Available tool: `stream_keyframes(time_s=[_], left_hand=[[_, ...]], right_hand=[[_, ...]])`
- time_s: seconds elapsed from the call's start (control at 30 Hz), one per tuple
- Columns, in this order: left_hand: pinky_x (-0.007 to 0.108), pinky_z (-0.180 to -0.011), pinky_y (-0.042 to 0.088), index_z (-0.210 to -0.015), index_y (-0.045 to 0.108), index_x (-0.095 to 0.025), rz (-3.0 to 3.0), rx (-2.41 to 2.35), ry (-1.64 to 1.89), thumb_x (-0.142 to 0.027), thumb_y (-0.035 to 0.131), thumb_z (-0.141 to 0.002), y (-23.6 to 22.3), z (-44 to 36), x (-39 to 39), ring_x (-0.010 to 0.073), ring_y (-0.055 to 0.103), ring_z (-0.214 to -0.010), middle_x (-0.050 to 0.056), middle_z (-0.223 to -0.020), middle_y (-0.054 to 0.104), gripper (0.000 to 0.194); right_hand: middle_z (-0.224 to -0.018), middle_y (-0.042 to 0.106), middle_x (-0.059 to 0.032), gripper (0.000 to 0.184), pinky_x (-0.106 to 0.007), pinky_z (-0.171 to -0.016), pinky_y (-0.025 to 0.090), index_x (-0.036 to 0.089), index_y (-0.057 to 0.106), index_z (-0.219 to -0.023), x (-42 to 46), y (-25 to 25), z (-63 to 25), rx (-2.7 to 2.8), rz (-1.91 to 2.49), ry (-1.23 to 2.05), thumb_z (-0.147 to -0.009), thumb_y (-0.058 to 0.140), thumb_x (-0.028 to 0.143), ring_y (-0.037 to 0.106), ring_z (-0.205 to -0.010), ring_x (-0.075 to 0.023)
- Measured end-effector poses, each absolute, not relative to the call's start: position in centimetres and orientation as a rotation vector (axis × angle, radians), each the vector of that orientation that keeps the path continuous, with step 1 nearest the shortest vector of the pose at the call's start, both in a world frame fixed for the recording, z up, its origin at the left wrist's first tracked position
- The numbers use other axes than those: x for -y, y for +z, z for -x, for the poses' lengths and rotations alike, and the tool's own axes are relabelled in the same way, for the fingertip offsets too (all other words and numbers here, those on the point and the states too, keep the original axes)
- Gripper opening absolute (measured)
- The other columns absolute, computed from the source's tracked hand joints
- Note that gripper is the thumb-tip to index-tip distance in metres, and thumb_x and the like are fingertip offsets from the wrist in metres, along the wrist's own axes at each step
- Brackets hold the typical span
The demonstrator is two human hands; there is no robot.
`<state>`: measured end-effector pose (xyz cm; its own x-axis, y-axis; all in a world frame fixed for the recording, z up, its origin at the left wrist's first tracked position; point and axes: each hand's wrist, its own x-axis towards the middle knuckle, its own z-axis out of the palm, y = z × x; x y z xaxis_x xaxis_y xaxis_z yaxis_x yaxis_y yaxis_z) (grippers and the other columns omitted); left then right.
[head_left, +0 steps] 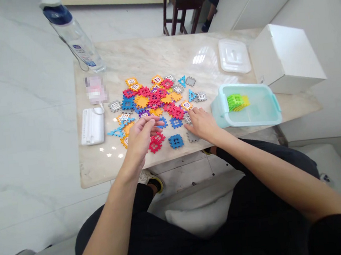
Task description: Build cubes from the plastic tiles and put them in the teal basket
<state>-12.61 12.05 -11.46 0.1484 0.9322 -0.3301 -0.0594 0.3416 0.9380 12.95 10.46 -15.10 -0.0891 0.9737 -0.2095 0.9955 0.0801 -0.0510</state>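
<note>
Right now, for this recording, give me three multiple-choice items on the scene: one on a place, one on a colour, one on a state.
1. Where is the teal plastic tub?
A. On the floor
B. On the marble table, right of the right hand
C. On the white box

2. What colour are the interlocking pieces inside the tub?
A. Green and yellow
B. Red and blue
C. Grey and orange

3. What state is the tub in?
A. Lid shut
B. Uncovered
C. Tipped on its side

1: B, it sits on the tabletop beside the right hand.
2: A, green and yellow pieces show in the tub.
3: B, a translucent lid lies apart on the table.
</note>
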Motion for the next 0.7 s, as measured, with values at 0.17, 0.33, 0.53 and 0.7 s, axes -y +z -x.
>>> stream_keyframes(time_s=[0.17, 0.33, 0.53, 0.7], left_hand=[[0.032, -0.076, 0.06, -0.103, 0.079, -0.019, -0.992, -1.173, 0.875, -0.043, 0.077, -0.092, -11.5, 12.5, -11.8, 0.0201, 0.075, -0.081, 0.01, -0.1, 0.086, 0.027], [0.031, -0.073, 0.058, -0.103, 0.078, -0.019, -1.039, -1.167, 0.84, -0.042, 0.074, -0.094, -11.3, 12.0, -11.7, 0.0197, 0.074, -0.081, 0.011, -0.101, 0.086, 0.025], [0.032, -0.076, 0.057, -0.103, 0.077, -0.019, -1.101, -1.165, 0.782, -0.043, 0.072, -0.096, -11.7, 11.1, -11.6, 0.0205, 0.076, -0.084, 0.01, -0.102, 0.085, 0.025], [0.033, -0.078, 0.056, -0.103, 0.077, -0.02, -1.095, -1.175, 0.732, -0.045, 0.073, -0.094, -12.8, 10.0, -11.6, 0.0215, 0.077, -0.087, 0.01, -0.101, 0.085, 0.028]], right_hand=[[-0.149, 0.066, -0.0263, 0.044, -0.047, -0.108, 0.056, 0.009, 0.064, -0.144, -11.2, -16.5, -12.9, -2.209, -2.062, -0.3, -0.104, 0.067, 0.027, 0.065, -0.131, -0.0383], [-0.132, 0.075, -0.0222, 0.026, -0.042, -0.106, 0.056, 0.012, 0.078, -0.121, -11.9, -15.9, -13.1, -2.194, -2.049, -0.378, -0.108, 0.057, 0.022, 0.071, -0.122, -0.0335], [-0.121, 0.081, -0.0217, 0.031, -0.037, -0.094, 0.056, 0.01, 0.083, -0.113, -12.1, -14.3, -13.2, -2.151, -2.054, -0.303, -0.111, 0.052, 0.016, 0.076, -0.11, -0.0309], [-0.118, 0.08, -0.021, 0.03, -0.037, -0.096, 0.057, 0.01, 0.082, -0.115, -12.1, -14.1, -14.3, -2.264, -2.07, -0.267, -0.112, 0.052, 0.017, 0.075, -0.11, -0.0307]])
